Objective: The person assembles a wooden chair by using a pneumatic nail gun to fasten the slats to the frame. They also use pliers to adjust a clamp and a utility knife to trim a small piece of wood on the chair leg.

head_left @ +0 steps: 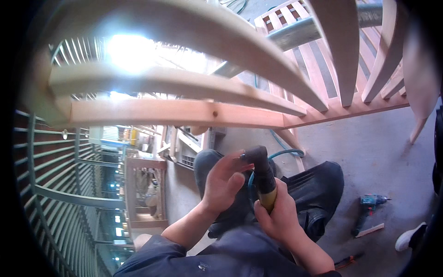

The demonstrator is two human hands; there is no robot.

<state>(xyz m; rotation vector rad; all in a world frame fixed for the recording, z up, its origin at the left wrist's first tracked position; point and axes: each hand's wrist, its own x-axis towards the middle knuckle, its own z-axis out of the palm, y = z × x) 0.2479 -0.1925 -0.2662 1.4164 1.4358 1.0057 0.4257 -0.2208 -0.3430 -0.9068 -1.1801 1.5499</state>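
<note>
My right hand [280, 211] is wrapped round the yellow grip of a right-angle power driver [261, 171] with a black angled head. The tool stands tilted above my lap, with a teal hose [287, 152] beside it. Close to the driver's head is my left hand [224, 179], its fingers stretched toward the small metal tip and its thumb apart. Those fingertips are slightly blurred, and I see nothing held in them. Over both hands runs a wooden slatted frame [175, 113], whose lower rail has a dark round hole.
A teal cordless drill [370, 199] lies on the floor at right, near a wood strip [370, 230] and a shoe [410, 237]. Metal racking [78, 196] stands at left beside a wooden frame [146, 225]. Another slatted wooden piece [277, 21] is at the back.
</note>
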